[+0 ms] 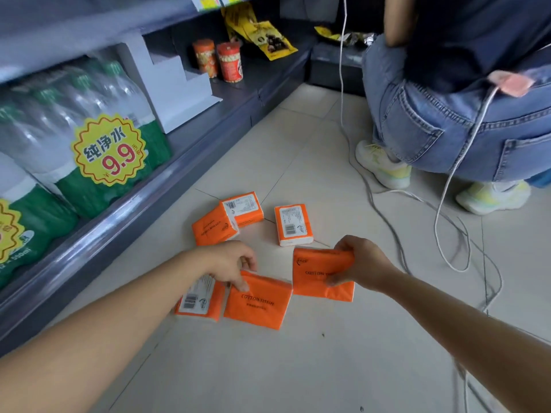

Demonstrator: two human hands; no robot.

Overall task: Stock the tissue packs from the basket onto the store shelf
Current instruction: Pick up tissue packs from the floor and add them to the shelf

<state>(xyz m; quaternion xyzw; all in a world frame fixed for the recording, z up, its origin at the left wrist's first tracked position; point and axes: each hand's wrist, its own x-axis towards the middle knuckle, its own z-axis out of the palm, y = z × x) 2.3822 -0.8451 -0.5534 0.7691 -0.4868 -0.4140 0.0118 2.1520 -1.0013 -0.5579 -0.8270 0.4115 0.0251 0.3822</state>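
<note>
Several orange tissue packs lie on the tiled floor beside the bottom shelf (190, 150). My right hand (360, 265) grips one pack (313, 275) by its right end. My left hand (229, 262) pinches the top edge of another pack (258, 302) lying flat. A third pack (198, 299), barcode up, lies partly under my left wrist. Farther off, two packs (214, 228) (244, 205) lean on each other and one (293, 223) lies alone. No basket is in view.
The low shelf holds wrapped water bottle packs (89, 138), a white stepped display stand (173, 81), two orange cans (229, 62) and yellow snack bags (262, 34). A crouching person in jeans (465, 120) fills the right. Loose grey cables (447, 234) trail over the floor.
</note>
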